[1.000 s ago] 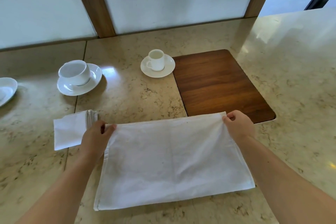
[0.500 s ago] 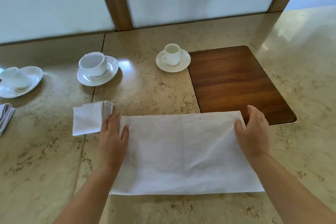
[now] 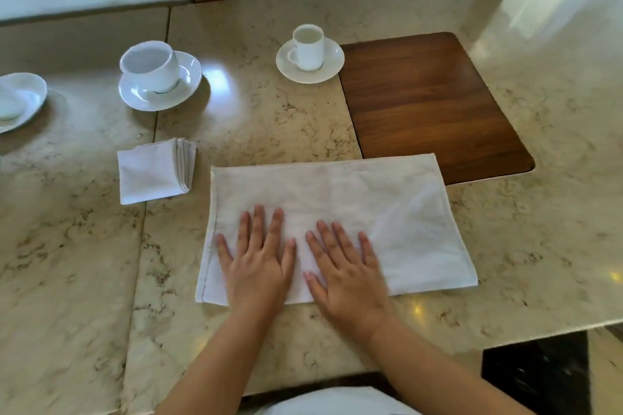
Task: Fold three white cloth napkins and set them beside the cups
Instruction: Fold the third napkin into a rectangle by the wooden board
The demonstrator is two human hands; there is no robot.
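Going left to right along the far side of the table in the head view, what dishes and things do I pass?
Saucer at the left edge → large cup on its saucer → small cup on its saucer → wooden board.

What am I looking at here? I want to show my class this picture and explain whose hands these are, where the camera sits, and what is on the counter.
There is no machine: a person wears a camera on the head, looking down at their own hands. The left hand and right hand lie flat, fingers straight, pressing a half-folded white napkin on a marble counter. Nothing is gripped. To the left lies a finished folded napkin. Behind stand a large cup on a saucer and a small cup on a saucer, beside a wooden board.
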